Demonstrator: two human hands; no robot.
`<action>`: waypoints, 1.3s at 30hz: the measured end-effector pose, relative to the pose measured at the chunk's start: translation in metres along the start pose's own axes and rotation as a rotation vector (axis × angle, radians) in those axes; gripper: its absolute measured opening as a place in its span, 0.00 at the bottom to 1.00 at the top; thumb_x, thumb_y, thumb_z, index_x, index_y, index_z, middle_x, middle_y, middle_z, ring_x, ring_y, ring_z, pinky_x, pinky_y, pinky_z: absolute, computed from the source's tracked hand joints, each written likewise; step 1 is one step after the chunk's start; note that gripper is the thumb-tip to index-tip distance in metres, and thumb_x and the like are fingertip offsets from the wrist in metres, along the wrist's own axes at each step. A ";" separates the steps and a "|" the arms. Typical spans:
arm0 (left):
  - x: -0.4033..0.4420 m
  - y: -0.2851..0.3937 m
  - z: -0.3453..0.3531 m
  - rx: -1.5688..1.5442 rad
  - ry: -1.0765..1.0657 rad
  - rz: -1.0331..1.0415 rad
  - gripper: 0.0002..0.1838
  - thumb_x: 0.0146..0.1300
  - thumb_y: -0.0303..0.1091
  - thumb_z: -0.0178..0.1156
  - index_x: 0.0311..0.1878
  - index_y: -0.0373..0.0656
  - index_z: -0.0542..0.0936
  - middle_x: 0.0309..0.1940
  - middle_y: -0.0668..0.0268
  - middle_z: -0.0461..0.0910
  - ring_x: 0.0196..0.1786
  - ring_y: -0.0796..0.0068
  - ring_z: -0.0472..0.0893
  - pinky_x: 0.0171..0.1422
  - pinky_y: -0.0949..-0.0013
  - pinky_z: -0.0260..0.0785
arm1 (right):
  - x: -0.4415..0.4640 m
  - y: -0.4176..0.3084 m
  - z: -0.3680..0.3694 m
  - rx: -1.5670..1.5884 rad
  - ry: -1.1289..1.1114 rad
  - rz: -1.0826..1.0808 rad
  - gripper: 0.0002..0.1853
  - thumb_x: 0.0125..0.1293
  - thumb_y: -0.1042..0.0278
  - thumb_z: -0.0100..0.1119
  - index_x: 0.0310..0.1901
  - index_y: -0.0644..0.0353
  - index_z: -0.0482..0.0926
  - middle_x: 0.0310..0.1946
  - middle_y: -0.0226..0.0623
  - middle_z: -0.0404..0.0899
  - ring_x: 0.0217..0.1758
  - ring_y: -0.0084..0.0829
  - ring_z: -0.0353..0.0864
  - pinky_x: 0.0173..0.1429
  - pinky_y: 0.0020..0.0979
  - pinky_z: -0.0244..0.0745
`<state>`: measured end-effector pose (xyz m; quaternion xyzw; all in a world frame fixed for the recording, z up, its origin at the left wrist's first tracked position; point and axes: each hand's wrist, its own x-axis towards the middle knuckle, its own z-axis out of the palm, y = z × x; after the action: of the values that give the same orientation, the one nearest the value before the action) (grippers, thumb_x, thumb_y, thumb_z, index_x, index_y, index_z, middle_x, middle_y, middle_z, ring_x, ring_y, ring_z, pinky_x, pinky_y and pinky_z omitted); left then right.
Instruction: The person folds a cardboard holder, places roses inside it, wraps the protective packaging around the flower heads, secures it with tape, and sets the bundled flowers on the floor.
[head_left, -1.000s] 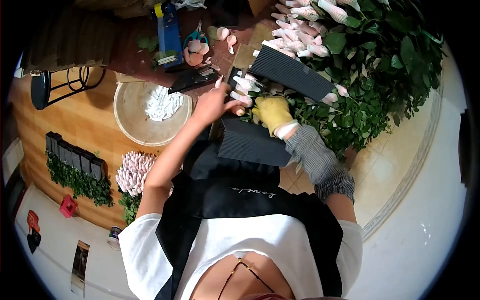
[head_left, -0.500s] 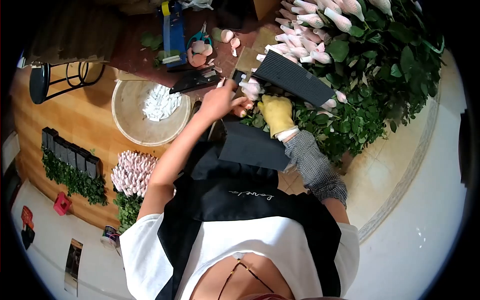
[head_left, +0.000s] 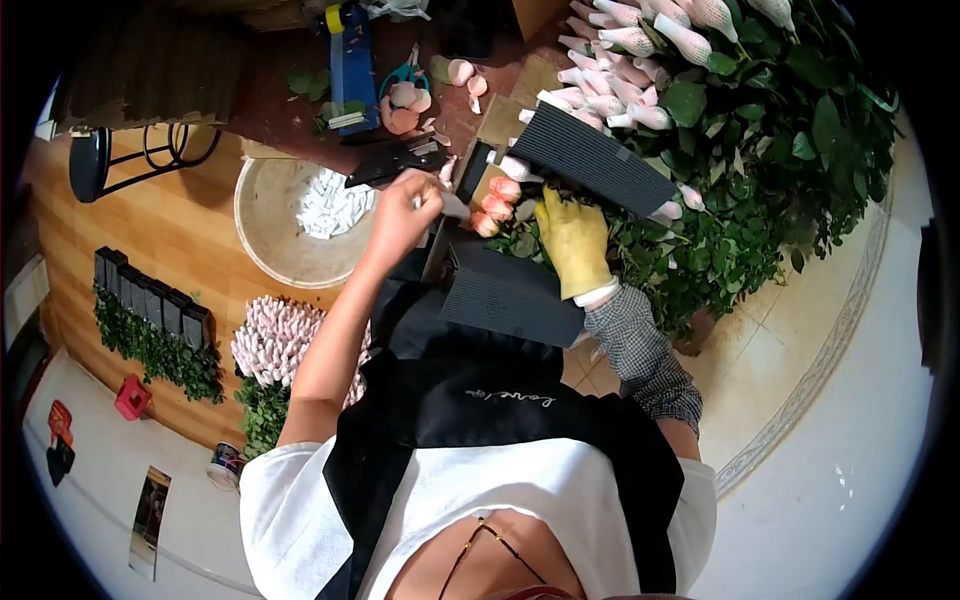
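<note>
While the left hand (head_left: 438,196), bare, keeps its place left of the blooms, its grip is closed on a pale strip (head_left: 455,206), motion-blurred; the strip projects from the fingertips to the right, long axis slanting slightly toward the near side.

Roses (head_left: 496,207), salmon-pink, three unwrapped heads: between the two hands, just right of the pale strip, ranked near to far; heads to the left, leafy stems to the right, long axes roughly left-right.

Right hand (head_left: 572,243), yellow glove, checked sleeve: over the stems, right of the roses, fingers toward the far side; whether its grip is closed on stems cannot be told.

Netted bloom (head_left: 516,168), one: just beyond the roses.

Corrugated black sheets, two: far sheet (head_left: 592,160), over foliage; near sheet (head_left: 512,297), by the apron.

Basin (head_left: 262,232), round, holding white slips (head_left: 333,203): left of the left hand.

Scissors (head_left: 402,76), teal-handled: on the table (head_left: 275,115), far side, beside loose petals (head_left: 404,108).
</note>
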<state>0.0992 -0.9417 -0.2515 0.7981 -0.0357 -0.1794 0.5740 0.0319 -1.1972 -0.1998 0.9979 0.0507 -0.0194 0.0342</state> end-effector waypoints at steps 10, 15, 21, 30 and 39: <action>0.051 0.014 0.075 0.505 -0.065 0.221 0.16 0.65 0.46 0.62 0.39 0.40 0.82 0.33 0.52 0.85 0.38 0.46 0.85 0.41 0.48 0.77 | 0.005 0.017 0.057 0.048 -0.057 0.151 0.11 0.59 0.53 0.70 0.33 0.51 0.85 0.23 0.36 0.83 0.27 0.43 0.84 0.35 0.43 0.80; 0.028 0.004 0.036 -0.080 0.136 -0.284 0.10 0.67 0.31 0.59 0.32 0.35 0.79 0.30 0.58 0.80 0.33 0.61 0.84 0.39 0.62 0.75 | 0.007 0.017 0.064 0.076 0.008 0.187 0.13 0.58 0.53 0.70 0.41 0.49 0.87 0.33 0.36 0.87 0.37 0.43 0.87 0.43 0.43 0.82; 0.027 0.001 0.027 0.076 -0.222 -0.128 0.13 0.67 0.36 0.65 0.46 0.35 0.82 0.37 0.55 0.84 0.39 0.60 0.85 0.44 0.59 0.75 | 0.013 0.019 0.053 0.124 -0.055 0.195 0.15 0.63 0.49 0.65 0.45 0.47 0.87 0.39 0.36 0.87 0.42 0.44 0.87 0.49 0.45 0.81; -0.028 0.027 -0.057 0.218 0.091 -0.156 0.15 0.67 0.41 0.62 0.40 0.37 0.86 0.27 0.55 0.85 0.32 0.65 0.84 0.41 0.61 0.75 | 0.011 0.018 0.054 0.163 -0.046 0.256 0.13 0.64 0.51 0.63 0.43 0.47 0.87 0.35 0.39 0.87 0.38 0.45 0.86 0.45 0.46 0.82; -0.060 -0.054 -0.106 0.198 -0.058 -0.382 0.20 0.70 0.43 0.65 0.51 0.32 0.83 0.43 0.51 0.87 0.49 0.60 0.86 0.55 0.62 0.75 | -0.009 0.023 -0.011 0.506 -0.085 0.018 0.18 0.69 0.57 0.63 0.58 0.50 0.82 0.30 0.43 0.84 0.35 0.43 0.84 0.45 0.42 0.79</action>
<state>0.0698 -0.8115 -0.2577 0.8373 0.0821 -0.3034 0.4474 0.0254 -1.2207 -0.1871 0.9734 0.0339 -0.0732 -0.2143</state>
